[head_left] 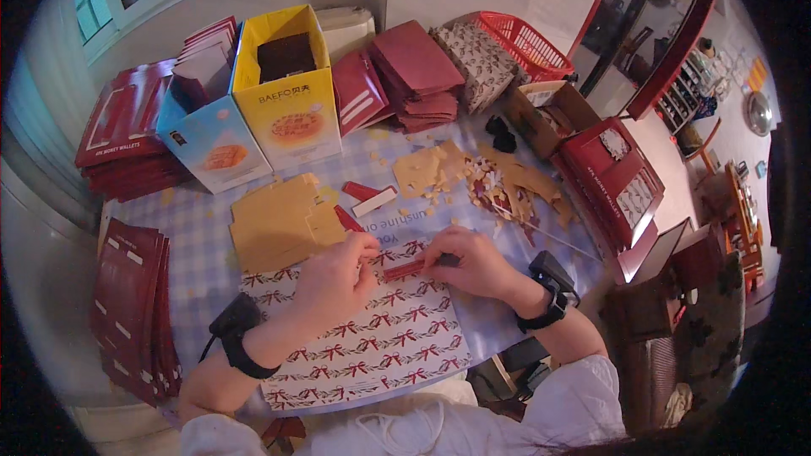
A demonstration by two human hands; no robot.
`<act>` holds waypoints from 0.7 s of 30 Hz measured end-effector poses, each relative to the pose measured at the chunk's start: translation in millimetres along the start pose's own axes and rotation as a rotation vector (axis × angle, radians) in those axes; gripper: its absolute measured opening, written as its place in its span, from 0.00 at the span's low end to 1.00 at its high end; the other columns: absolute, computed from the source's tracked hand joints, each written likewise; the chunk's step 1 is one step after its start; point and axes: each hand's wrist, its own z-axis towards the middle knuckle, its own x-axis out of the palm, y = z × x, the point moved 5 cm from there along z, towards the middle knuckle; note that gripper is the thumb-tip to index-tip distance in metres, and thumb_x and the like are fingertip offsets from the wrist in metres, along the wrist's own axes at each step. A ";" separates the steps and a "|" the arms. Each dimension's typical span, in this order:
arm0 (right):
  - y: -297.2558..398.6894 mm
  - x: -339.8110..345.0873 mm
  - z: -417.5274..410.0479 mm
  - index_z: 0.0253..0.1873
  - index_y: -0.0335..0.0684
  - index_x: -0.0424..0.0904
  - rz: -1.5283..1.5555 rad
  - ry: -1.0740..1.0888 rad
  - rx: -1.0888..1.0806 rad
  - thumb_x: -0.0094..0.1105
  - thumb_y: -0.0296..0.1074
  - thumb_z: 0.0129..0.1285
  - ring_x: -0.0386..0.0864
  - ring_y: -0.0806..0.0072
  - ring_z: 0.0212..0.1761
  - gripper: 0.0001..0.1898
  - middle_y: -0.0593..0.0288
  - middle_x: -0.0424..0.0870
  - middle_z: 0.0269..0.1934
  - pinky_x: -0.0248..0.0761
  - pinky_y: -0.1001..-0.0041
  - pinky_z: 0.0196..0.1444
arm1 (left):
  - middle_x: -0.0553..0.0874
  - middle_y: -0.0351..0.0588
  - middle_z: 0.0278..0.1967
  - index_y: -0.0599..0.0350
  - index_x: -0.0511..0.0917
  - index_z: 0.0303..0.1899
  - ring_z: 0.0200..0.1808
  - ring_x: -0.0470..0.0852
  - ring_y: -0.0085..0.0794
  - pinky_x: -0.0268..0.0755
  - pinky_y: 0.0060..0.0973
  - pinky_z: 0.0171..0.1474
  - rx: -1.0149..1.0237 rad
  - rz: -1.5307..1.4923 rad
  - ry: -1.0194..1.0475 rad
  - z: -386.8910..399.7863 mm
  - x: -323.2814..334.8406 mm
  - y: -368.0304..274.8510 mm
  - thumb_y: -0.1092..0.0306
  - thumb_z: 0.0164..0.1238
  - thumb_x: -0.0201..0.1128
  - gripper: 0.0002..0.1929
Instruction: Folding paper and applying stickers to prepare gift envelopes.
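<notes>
A white card sheet [374, 342] printed with garlands and red bows lies in front of me near the table's edge. My right hand [469, 259] pinches a narrow red strip [403, 270] above its upper part. Facing it, my left hand [336, 278] hovers over the same sheet, fingers curled and thumb near the fingertips; whether anything small is between them cannot be made out. Just beyond my hands lie a white strip [374, 201] and a red strip [348, 218]. Tan die-cut cards [279, 225] lie stacked to the upper left, partly touching the sheet.
Tan paper scraps [526, 183] spread toward the back right. Behind stand a yellow carton [288, 114], a blue carton [215, 145] and stacked red card pieces [418, 63]. Red printed packs [130, 310] line the left edge; more packs [611, 183] lie right, near a small cardboard box [551, 114].
</notes>
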 end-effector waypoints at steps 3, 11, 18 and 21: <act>-0.8 0.0 -0.5 0.35 0.42 0.81 -0.011 -0.002 0.006 0.64 0.29 0.48 0.76 0.65 0.38 0.07 0.62 0.82 0.32 0.71 0.70 0.41 | 0.84 0.48 0.36 0.59 0.70 0.42 0.27 0.83 0.34 0.76 0.27 0.28 0.031 0.017 0.001 0.0 1.1 0.8 0.76 0.55 0.58 0.12; -3.0 0.3 -0.5 0.32 0.40 0.80 -0.038 0.011 0.042 0.65 0.26 0.47 0.77 0.70 0.40 0.05 0.64 0.83 0.34 0.73 0.73 0.38 | 0.81 0.49 0.29 0.59 0.73 0.39 0.33 0.81 0.41 0.74 0.34 0.35 0.169 0.157 0.004 -0.2 1.7 -10.0 0.75 0.50 0.58 0.12; -2.0 0.7 0.0 0.31 0.39 0.80 -0.041 0.010 0.033 0.66 0.25 0.47 0.78 0.68 0.40 0.06 0.62 0.83 0.35 0.72 0.73 0.41 | 0.80 0.48 0.28 0.58 0.75 0.37 0.33 0.80 0.40 0.73 0.33 0.35 0.240 0.188 -0.009 -1.5 3.4 -12.0 0.75 0.48 0.58 0.11; -2.8 0.8 -0.3 0.31 0.39 0.80 -0.033 0.009 0.048 0.66 0.25 0.47 0.78 0.68 0.40 0.06 0.62 0.83 0.35 0.72 0.73 0.41 | 0.80 0.48 0.28 0.58 0.76 0.37 0.34 0.80 0.40 0.74 0.33 0.36 0.242 0.200 -0.011 -1.7 3.6 -12.7 0.75 0.48 0.58 0.11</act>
